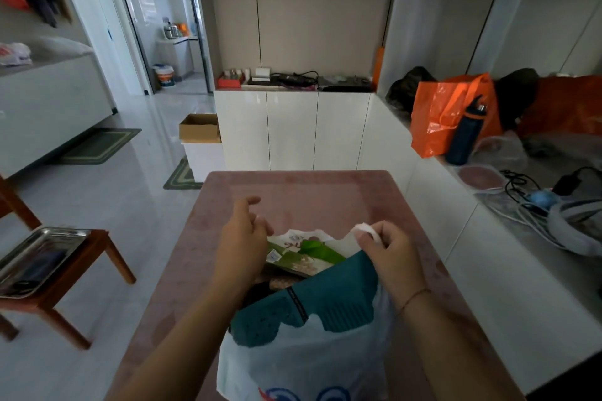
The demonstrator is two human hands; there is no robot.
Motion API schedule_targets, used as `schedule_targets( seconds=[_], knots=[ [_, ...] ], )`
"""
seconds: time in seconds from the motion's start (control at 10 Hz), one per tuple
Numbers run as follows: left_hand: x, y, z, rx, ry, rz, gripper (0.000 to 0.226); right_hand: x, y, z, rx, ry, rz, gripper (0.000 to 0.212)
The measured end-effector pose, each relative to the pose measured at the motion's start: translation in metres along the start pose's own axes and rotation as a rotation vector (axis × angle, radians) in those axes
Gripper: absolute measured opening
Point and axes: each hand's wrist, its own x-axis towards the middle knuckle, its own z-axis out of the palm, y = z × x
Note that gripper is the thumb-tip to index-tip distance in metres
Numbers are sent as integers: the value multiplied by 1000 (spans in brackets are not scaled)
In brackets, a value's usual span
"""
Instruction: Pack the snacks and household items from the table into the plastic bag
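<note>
White plastic bag (303,365) sits at the near edge of the pink surface (325,192), mouth open and facing up. Red and blue print shows on the bag's near face.

Inside the bag, nearest: teal fabric item (312,299) with a dark band, sticking out over the bag's near rim. Behind it, a green-and-white snack packet (301,252) lies tilted against the bag's far wall. Something dark and something brown sit below the packet, too hidden to identify.

Left hand (242,239) is at the bag's left rim, fingers curled; whether it grips the rim or just rests there, cannot tell. Right hand (389,252) is at the bag's right rim, pinching a bunched white bag handle (366,229) between thumb and fingers. Thin bracelet on the right wrist.

Rest of the pink surface beyond the bag is bare.

Left of the bag, off the surface: wooden stool (81,273) carrying a metal tray (39,254). Far right of the bag, on a side counter: orange bag (439,117), dark blue bottle (465,133) leaning against it.
</note>
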Motion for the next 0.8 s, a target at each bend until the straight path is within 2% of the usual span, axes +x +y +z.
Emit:
schedule_targets(
  seconds=[0.1, 0.3, 0.4, 0.5, 0.6, 0.8],
  knots=[
    [-4, -9, 6, -3, -65, -32, 33, 2, 11, 1, -93, -25, 54, 26],
    [-1, -14, 9, 82, -107, -27, 31, 13, 20, -4, -274, -218, 226, 28],
    [-2, -16, 15, 99, -159, -44, 33, 15, 20, -6, -195, -212, 243, 26],
    [-3, -20, 20, 77, -146, -50, 41, 19, 15, -6, -143, -138, 215, 32],
    [1, -22, 19, 180, -61, -33, 48, 26, 17, -6, -195, -74, 227, 35],
    [3, -23, 20, 234, 1, 50, 44, 29, 22, -4, -200, -2, 253, 48]
  ],
)
